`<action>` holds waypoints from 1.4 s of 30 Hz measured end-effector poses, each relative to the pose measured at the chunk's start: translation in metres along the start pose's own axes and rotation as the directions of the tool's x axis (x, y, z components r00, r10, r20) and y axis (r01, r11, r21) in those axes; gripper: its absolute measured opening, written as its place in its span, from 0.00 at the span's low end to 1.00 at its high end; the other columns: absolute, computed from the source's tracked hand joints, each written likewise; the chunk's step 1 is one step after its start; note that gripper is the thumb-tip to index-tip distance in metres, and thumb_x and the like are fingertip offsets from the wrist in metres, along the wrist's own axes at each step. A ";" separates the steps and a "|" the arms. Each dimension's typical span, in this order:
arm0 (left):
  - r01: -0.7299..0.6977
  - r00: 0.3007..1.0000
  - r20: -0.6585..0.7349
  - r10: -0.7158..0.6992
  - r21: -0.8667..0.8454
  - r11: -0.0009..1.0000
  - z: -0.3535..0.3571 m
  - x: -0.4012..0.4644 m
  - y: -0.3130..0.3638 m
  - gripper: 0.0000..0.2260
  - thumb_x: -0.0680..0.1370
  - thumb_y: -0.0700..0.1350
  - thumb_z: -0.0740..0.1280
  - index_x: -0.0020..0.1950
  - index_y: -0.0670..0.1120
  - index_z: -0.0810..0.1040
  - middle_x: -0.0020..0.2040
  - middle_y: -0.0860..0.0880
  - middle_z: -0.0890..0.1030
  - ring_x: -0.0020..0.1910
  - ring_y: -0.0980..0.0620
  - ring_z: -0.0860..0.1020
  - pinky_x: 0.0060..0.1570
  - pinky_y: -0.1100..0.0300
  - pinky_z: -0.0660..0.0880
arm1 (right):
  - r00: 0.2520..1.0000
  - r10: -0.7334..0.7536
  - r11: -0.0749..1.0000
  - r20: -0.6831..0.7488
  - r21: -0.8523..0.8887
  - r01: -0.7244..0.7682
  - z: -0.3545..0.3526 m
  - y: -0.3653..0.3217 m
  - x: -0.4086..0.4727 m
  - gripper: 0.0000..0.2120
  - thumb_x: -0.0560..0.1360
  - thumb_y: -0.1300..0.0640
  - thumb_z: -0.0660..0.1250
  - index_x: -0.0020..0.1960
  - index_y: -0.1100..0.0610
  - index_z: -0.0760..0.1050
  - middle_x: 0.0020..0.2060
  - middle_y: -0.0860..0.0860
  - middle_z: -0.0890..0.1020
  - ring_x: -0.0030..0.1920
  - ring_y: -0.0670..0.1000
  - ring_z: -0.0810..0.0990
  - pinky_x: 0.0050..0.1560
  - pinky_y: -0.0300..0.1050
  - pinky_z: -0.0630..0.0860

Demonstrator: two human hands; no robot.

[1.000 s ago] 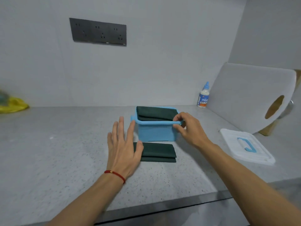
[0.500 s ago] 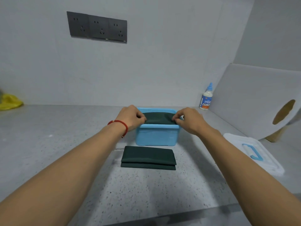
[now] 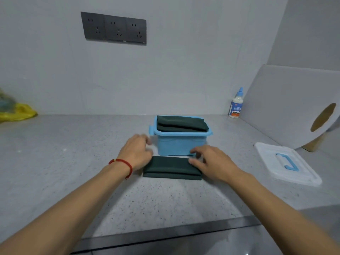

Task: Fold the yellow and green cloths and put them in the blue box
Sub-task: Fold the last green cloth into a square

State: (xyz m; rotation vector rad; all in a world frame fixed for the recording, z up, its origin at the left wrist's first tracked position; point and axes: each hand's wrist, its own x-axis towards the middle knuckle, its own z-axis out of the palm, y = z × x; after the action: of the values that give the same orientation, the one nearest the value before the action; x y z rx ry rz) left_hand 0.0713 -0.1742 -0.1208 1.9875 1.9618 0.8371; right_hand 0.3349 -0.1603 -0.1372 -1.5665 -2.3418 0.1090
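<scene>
A blue box (image 3: 180, 144) stands mid-counter with a folded dark green cloth (image 3: 181, 123) sitting in its top. A second folded dark green cloth (image 3: 171, 168) lies flat on the counter just in front of the box. My left hand (image 3: 137, 151), blurred, fingers loosely curled, is at that cloth's left end, beside the box's left wall. My right hand (image 3: 213, 162) rests at the cloth's right end, thumb and fingertips touching its corner. A yellow cloth (image 3: 16, 113) lies bunched at the far left against the wall.
A white lid with a blue handle (image 3: 287, 162) lies to the right. A small white bottle (image 3: 236, 103) stands at the back wall beside a leaning white board (image 3: 287, 103). Wall sockets (image 3: 114, 28) sit above. The counter's front edge (image 3: 165, 234) runs below my arms.
Both hands left the cloth in the box and came down toward me to the ends of the cloth lying on the counter. Neither cloth has shifted.
</scene>
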 end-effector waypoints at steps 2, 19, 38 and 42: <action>-0.014 0.957 0.287 -0.045 0.199 0.980 0.004 -0.011 -0.010 0.20 0.81 0.46 0.65 0.74 0.49 0.69 0.67 0.46 0.73 0.65 0.46 0.72 0.66 0.47 0.71 | 0.990 0.061 0.991 0.127 -0.130 -0.044 0.009 0.000 -0.006 0.23 0.79 0.35 0.62 0.65 0.50 0.74 0.55 0.49 0.73 0.57 0.52 0.74 0.58 0.52 0.75; -0.011 0.999 -0.041 -0.013 -0.527 0.850 -0.065 0.055 0.045 0.15 0.77 0.35 0.71 0.56 0.47 0.67 0.45 0.42 0.78 0.38 0.45 0.79 0.47 0.48 0.80 | 0.876 0.381 0.531 -0.295 0.846 0.053 -0.062 -0.005 0.050 0.19 0.73 0.57 0.77 0.59 0.49 0.71 0.44 0.47 0.82 0.44 0.48 0.83 0.46 0.43 0.79; 0.089 0.971 0.237 -0.037 -0.213 0.973 -0.034 0.090 0.016 0.05 0.76 0.50 0.74 0.51 0.57 0.86 0.49 0.60 0.78 0.47 0.60 0.73 0.62 0.56 0.72 | 0.993 0.114 0.970 0.023 0.216 -0.116 -0.065 0.036 0.088 0.20 0.77 0.49 0.73 0.68 0.48 0.78 0.67 0.48 0.75 0.58 0.48 0.74 0.57 0.43 0.68; 0.101 0.942 0.310 -0.127 0.098 0.990 -0.040 0.104 0.040 0.06 0.76 0.50 0.75 0.52 0.56 0.86 0.45 0.63 0.78 0.43 0.60 0.73 0.53 0.60 0.70 | 0.978 0.179 0.970 0.111 0.149 -0.195 -0.072 0.030 0.096 0.22 0.75 0.48 0.75 0.68 0.46 0.77 0.71 0.50 0.74 0.62 0.52 0.75 0.58 0.44 0.69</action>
State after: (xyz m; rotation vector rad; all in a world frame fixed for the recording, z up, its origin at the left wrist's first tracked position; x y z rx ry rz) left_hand 0.0778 -0.0852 -0.0426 1.8888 1.9248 0.3876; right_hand 0.3502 -0.0690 -0.0556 -1.7325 -2.1880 0.4136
